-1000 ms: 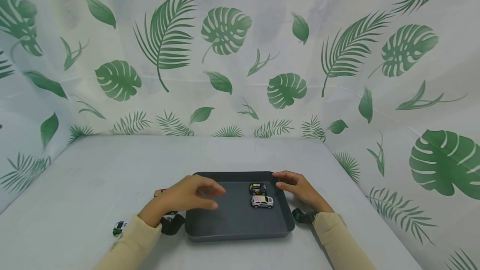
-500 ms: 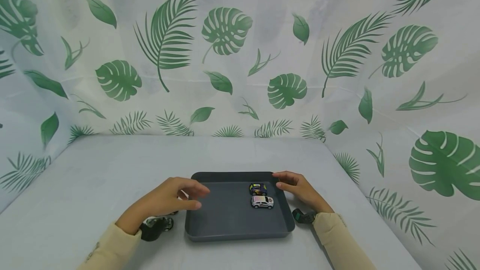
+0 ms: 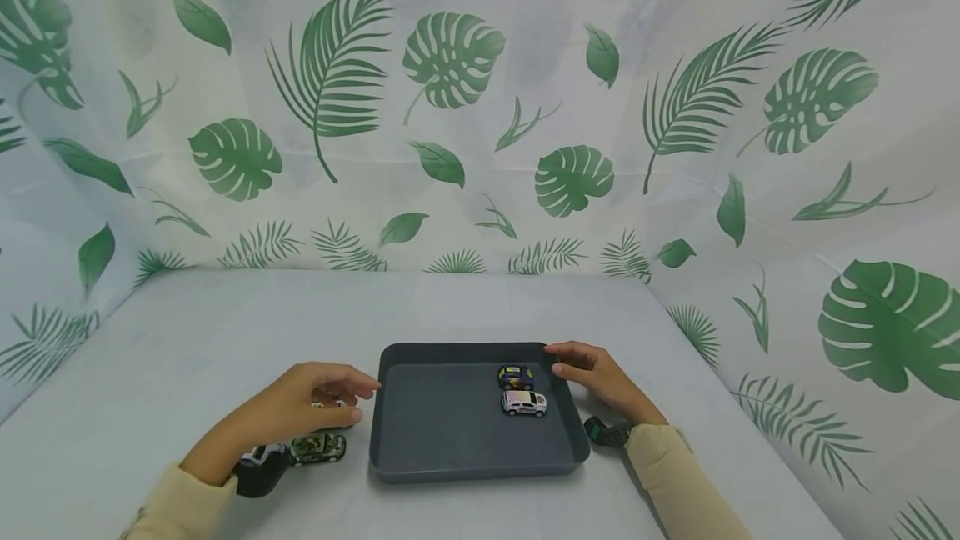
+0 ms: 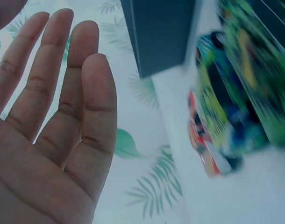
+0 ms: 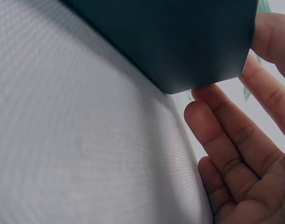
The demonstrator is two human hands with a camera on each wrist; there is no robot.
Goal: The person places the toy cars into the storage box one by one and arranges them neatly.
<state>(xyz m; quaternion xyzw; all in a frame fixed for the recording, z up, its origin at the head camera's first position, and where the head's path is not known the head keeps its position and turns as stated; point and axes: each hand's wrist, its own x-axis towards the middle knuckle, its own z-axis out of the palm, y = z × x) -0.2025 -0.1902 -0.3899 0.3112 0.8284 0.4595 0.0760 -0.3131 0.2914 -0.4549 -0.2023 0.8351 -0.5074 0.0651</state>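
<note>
My left hand [image 3: 292,398] hovers just left of the grey tray [image 3: 450,465], fingers loosely spread with nothing between them. Below it, partly covered, are toy cars: a camouflage car [image 3: 318,447] and a white-topped car [image 3: 270,452] by the wristband. In the left wrist view, a red-and-white car [image 4: 209,142] and a blurred blue-and-yellow car [image 4: 229,105] lie beside the green car [image 4: 259,60]. My right hand [image 3: 600,377] touches the tray's far right corner with thumb and fingertips. Inside the tray sit a dark blue car [image 3: 516,377] and a white car [image 3: 524,403].
A white cloth-covered table [image 3: 247,315] carries everything. Behind it and along the sides hangs a leaf-print curtain [image 3: 480,123]. Dark bands with small devices sit on both wrists, the right one [image 3: 607,433] beside the tray.
My left hand has moved left from above the tray to over the cars beside it. My right hand, the tray and the two cars in it have stayed put.
</note>
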